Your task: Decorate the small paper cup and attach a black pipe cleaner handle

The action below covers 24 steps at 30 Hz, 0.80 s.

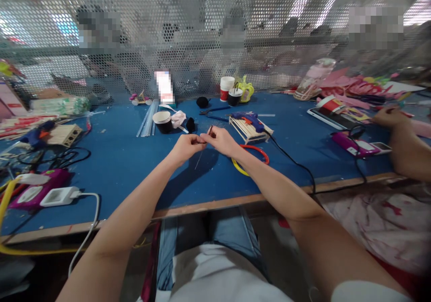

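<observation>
Both my hands meet above the blue table (128,158). My left hand (186,147) is closed in a pinch on the upper part of a thin dark wire (199,160) that hangs down toward the table. My right hand (220,140) is closed too, pinching the top end of the same wire right beside the left fingertips. Just right of my right wrist lie a red ring (261,150) and a yellow ring (236,166) flat on the table. Behind my hands a blue glue gun (251,120) rests on a small stick-built stand (247,130).
A black cup (162,121), a white-and-red cup (226,87), black pompoms (202,101) and clear glue sticks (147,121) sit further back. Chargers and cables (59,196) lie at the left. Another person's arm (406,147) works at the right, beside a phone (357,144). A perforated metal screen (202,32) backs the table.
</observation>
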### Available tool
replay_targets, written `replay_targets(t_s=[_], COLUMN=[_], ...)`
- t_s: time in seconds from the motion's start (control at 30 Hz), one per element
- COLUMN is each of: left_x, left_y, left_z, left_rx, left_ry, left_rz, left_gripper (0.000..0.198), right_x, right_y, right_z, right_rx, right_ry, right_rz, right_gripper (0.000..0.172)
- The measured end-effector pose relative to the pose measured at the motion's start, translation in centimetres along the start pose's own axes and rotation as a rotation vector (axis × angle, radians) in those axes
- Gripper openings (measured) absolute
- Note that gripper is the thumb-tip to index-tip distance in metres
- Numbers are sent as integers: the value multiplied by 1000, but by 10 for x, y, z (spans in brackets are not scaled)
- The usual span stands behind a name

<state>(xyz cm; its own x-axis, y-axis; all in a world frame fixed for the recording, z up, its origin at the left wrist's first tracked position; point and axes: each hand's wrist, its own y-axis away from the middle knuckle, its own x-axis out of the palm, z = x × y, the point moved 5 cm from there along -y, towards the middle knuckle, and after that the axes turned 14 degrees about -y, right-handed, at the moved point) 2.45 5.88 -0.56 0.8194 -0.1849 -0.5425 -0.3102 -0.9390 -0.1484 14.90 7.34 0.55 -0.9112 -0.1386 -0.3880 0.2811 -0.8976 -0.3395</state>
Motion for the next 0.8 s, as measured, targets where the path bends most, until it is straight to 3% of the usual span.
replay_targets(t_s=[0.17,0.4,0.8], left_x=[2,1,-3], left_y=[-1,1,-2], left_z=[3,2,2], left_rx=[-13,-103,38], left_ry=[10,106,-189], left_rz=[-6,53,-100], left_gripper=[19,23,18], right_x=[0,6,1], right_y=[0,5,2], right_z=[-2,7,-1], right_rx=[19,31,69], right_ry=[24,-277,-133], right_rz=[-32,145,28], right_gripper=[40,27,38])
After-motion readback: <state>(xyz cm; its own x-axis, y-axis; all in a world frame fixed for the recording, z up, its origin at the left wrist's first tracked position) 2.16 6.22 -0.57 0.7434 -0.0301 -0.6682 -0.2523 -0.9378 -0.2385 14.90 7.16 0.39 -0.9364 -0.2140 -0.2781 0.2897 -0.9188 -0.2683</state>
